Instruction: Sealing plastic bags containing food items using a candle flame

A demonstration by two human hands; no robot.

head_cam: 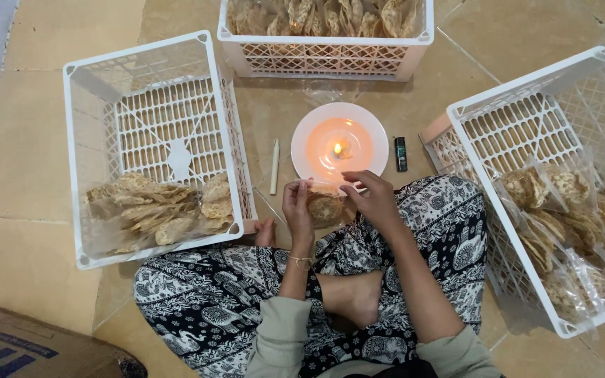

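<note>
I sit cross-legged on a tiled floor. My left hand (297, 210) and my right hand (370, 197) together hold a small clear plastic bag of round crackers (325, 207), pinching its top edge. The bag's top is just in front of a small lit candle (337, 149) standing on a white plate (372, 136). Both hands hover over my knees, close to the plate's near rim.
A white crate (150, 147) on my left holds several bagged crackers. Another white crate (553, 182) on my right holds more bags. A third crate (327, 56) stands beyond the plate. An unlit white candle stick (274, 166) and a dark lighter (401, 154) flank the plate. A cardboard box (29, 346) sits bottom left.
</note>
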